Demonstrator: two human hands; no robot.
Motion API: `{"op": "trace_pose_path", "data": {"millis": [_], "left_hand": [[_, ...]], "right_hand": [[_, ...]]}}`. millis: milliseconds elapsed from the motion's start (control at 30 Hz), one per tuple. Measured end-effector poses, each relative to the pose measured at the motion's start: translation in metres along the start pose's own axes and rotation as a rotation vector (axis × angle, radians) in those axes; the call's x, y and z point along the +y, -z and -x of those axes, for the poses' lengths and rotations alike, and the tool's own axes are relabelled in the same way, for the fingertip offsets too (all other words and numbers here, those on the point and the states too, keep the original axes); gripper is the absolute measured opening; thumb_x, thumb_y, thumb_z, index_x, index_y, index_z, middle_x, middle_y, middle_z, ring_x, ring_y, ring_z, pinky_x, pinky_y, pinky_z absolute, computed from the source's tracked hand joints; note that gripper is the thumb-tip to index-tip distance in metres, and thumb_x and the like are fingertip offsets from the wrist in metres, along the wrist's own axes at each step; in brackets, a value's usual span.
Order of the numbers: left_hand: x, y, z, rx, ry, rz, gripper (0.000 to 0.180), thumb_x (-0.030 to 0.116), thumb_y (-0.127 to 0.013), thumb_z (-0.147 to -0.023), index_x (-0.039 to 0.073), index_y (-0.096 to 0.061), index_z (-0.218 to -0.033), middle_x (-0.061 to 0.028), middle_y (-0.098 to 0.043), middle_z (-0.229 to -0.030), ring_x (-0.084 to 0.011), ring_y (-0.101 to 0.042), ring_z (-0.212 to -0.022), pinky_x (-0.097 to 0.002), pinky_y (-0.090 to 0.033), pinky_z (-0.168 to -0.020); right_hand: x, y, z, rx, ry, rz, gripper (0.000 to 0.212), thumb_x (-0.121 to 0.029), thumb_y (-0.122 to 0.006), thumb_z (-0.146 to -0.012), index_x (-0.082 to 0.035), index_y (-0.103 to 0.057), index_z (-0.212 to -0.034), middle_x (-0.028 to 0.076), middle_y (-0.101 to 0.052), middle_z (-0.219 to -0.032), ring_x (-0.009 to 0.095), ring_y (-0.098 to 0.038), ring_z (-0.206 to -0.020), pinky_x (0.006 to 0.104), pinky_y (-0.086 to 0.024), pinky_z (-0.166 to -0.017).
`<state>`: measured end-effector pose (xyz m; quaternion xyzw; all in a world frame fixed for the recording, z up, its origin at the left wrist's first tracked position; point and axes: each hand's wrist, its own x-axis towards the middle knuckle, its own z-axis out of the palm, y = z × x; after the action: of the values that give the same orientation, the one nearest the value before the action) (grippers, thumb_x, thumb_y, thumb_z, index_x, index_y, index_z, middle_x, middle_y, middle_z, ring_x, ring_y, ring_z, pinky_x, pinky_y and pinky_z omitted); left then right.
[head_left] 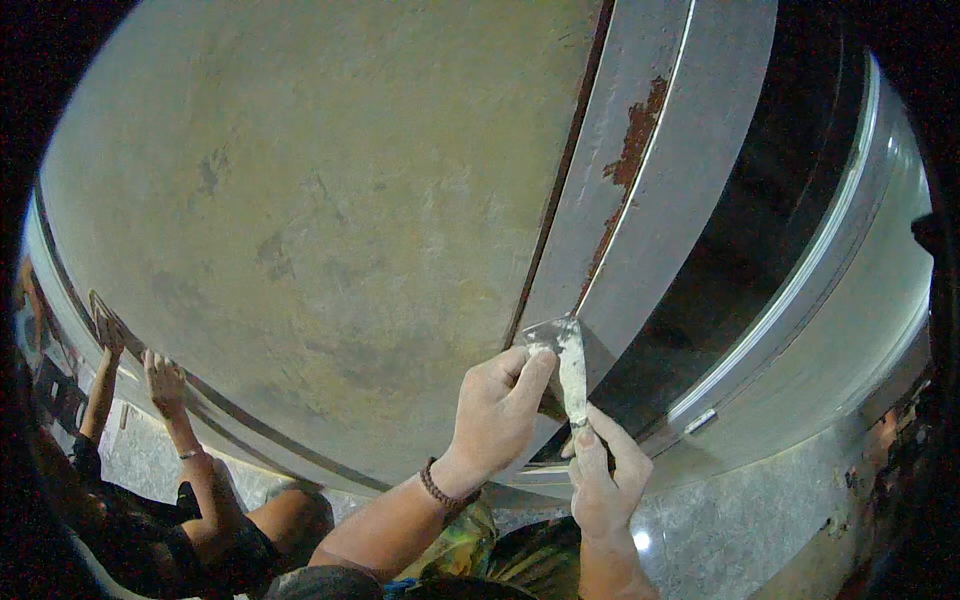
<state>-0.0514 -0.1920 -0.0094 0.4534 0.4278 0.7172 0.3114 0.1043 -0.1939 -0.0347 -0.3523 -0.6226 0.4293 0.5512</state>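
My left hand [496, 408], dusty with pale powder and wearing a braided bracelet, pinches a flat metal scraper blade [546, 331] between thumb and fingers. Closed around the lower end of a narrow putty knife [573, 380] is my right hand [607, 477]. White paste coats that knife, and its upper part meets the scraper blade. Fingers hide the lower ends of both tools. Both hands are over the near end of a grey painted strip [690, 130] on a vehicle body. Farther up the strip, a brown rusty patch [634, 142] runs along a thin bright seam.
A broad curved panel [400, 170], yellowish grey with dark smudges, fills the left and middle. A dark window [750, 210] and door handle [701, 421] lie right. At lower left, another person's hands [164, 383] touch the panel's edge. Grey floor [700, 500] shows below.
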Motion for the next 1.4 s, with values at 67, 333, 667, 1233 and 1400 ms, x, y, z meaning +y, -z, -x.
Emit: {"op": "trace_pose_path", "data": {"millis": [67, 333, 667, 1233, 1400], "left_hand": [[0.001, -0.001, 0.000, -0.019, -0.023, 0.135, 0.035, 0.024, -0.060, -0.106, -0.006, -0.067, -0.091, -0.0041, -0.064, -0.072, -0.0078, -0.053, -0.068, -0.0293, -0.048, -0.063], [-0.001, -0.004, -0.006, -0.011, -0.072, -0.019, 0.033, 0.024, -0.060, -0.108, -0.003, -0.069, -0.093, 0.0028, -0.064, -0.079, -0.0041, -0.052, -0.073, -0.0250, -0.046, -0.063], [-0.023, -0.021, -0.001, 0.010, -0.033, -0.043, 0.036, 0.025, -0.061, -0.105, -0.005, -0.067, -0.088, -0.0052, -0.061, -0.069, -0.0065, -0.052, -0.068, -0.0299, -0.048, -0.061], [-0.034, -0.033, -0.009, 0.026, -0.068, -0.064, 0.033, 0.025, -0.062, -0.105, -0.005, -0.066, -0.092, -0.0041, -0.063, -0.071, -0.0063, -0.053, -0.070, -0.0284, -0.047, -0.063], [-0.035, -0.040, -0.007, 0.057, 0.049, -0.039, 0.033, 0.023, -0.062, -0.105, -0.006, -0.065, -0.088, -0.0018, -0.056, -0.068, -0.0063, -0.047, -0.069, -0.0292, -0.042, -0.060]], "right_hand": [[0.001, -0.002, -0.001, -0.011, 0.031, -0.024, 0.032, -0.004, -0.063, -0.098, 0.011, -0.068, -0.125, 0.011, -0.073, -0.088, 0.014, -0.065, -0.076, 0.0289, -0.053, -0.069], [0.002, 0.002, -0.004, -0.009, -0.039, -0.057, 0.031, -0.007, -0.062, -0.100, 0.007, -0.069, -0.127, 0.006, -0.071, -0.084, 0.006, -0.057, -0.069, 0.0231, -0.045, -0.060], [0.021, 0.018, -0.005, -0.014, -0.042, -0.162, 0.032, -0.011, -0.065, -0.100, 0.006, -0.069, -0.128, 0.002, -0.068, -0.082, 0.004, -0.051, -0.063, 0.0219, -0.040, -0.054], [0.033, 0.022, -0.014, -0.011, -0.005, -0.211, 0.029, -0.008, -0.061, -0.102, 0.005, -0.070, -0.126, -0.001, -0.064, -0.080, 0.003, -0.048, -0.062, 0.0220, -0.036, -0.053], [0.035, 0.031, -0.015, -0.004, -0.004, -0.169, 0.028, -0.008, -0.062, -0.102, 0.006, -0.070, -0.125, 0.001, -0.066, -0.082, 0.004, -0.050, -0.063, 0.0235, -0.040, -0.055]]}}
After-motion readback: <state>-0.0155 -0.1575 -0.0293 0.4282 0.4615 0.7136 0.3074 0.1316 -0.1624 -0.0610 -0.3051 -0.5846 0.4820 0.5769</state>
